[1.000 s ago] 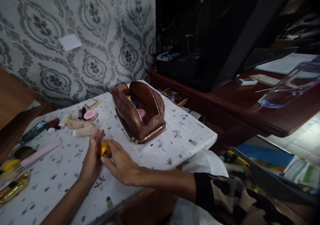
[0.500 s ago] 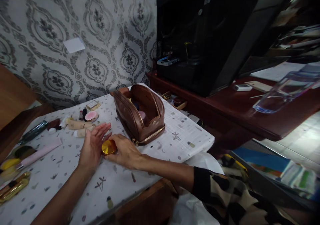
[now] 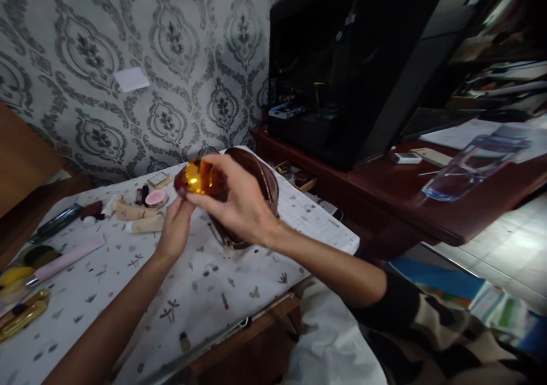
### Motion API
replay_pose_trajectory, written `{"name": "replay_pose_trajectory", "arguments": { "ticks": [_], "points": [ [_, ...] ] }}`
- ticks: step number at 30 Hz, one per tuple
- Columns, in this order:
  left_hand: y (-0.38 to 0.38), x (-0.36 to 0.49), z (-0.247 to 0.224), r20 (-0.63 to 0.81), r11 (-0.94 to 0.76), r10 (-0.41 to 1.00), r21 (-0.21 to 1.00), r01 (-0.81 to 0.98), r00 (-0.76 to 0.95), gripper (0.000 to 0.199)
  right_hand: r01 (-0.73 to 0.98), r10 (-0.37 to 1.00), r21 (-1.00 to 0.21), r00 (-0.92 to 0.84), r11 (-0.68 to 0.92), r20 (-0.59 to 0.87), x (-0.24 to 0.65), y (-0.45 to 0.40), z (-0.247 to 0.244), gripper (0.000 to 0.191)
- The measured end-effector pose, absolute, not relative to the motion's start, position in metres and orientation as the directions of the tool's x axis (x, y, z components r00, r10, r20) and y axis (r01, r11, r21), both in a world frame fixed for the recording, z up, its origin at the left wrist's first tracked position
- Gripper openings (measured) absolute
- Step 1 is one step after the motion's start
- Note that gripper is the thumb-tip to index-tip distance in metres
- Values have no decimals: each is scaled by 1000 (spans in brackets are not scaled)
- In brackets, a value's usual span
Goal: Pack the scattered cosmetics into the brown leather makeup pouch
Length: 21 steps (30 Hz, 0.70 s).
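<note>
The right hand [image 3: 243, 203] curls thumb and fingers around an amber-gold container [image 3: 199, 179], raised outside the brown zippered bag [image 3: 274, 187]; the left hand [image 3: 176, 228] meets its lower side, finger closure unclear; the pink compact [image 3: 156, 197] and beige tube [image 3: 147, 224] also lie outside. Those crowd the left hand; the bag nears the right edge of the cloth-covered table [image 3: 316, 225].

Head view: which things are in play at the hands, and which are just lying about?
In play:
- amber-gold item, in the right hand, left hand close below
- brown bag, partly hidden behind the right hand

Lying about:
- pink round compact
- beige tubes
- long pink item
- clear container
</note>
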<state>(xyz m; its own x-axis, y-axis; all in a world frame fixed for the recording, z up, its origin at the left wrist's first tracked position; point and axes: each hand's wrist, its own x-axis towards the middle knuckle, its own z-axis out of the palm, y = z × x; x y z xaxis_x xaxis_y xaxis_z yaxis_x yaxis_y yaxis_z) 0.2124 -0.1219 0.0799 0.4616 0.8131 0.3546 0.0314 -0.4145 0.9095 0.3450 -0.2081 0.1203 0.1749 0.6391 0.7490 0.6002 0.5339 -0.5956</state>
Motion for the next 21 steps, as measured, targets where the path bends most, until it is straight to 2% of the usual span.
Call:
{"name": "replay_pose_trajectory", "arguments": {
  "ticks": [2, 3, 5, 7, 10, 12, 15, 18, 21],
  "points": [
    [-129, 217, 83, 509, -641, 654, 766, 52, 559, 42, 592, 625, -623, 240, 512, 743, 367, -205, 126, 46],
    [-133, 220, 84, 573, -766, 528, 639, 62, 627, 42, 594, 627, -634, 261, 495, 734, 379, -203, 127, 47],
    [-141, 226, 83, 596, -932, 280, 355, 65, 753, 41, 626, 642, -648, 289, 435, 710, 400, -199, 127, 47],
    [-148, 231, 80, 551, -986, 138, 151, 65, 823, 36, 667, 699, -662, 289, 343, 654, 417, -197, 125, 45],
    [-156, 232, 74, 510, -996, 35, -53, 72, 859, 29, 741, 833, -646, 232, 183, 502, 431, -205, 125, 41],
    [-158, 228, 73, 506, -988, 2, -132, 80, 863, 31, 808, 903, -579, 165, 107, 397, 433, -215, 129, 38],
    [-159, 221, 72, 500, -976, -24, -200, 89, 866, 34, 921, 964, -384, 42, 64, 261, 432, -225, 139, 37],
    [-159, 218, 71, 499, -972, -28, -216, 93, 866, 33, 985, 995, -160, -44, 59, 94, 427, -224, 149, 36],
    [-159, 219, 69, 514, -975, -28, -203, 89, 858, 32, 999, 996, -32, -45, 43, -79, 417, -213, 156, 37]
  ]
}}
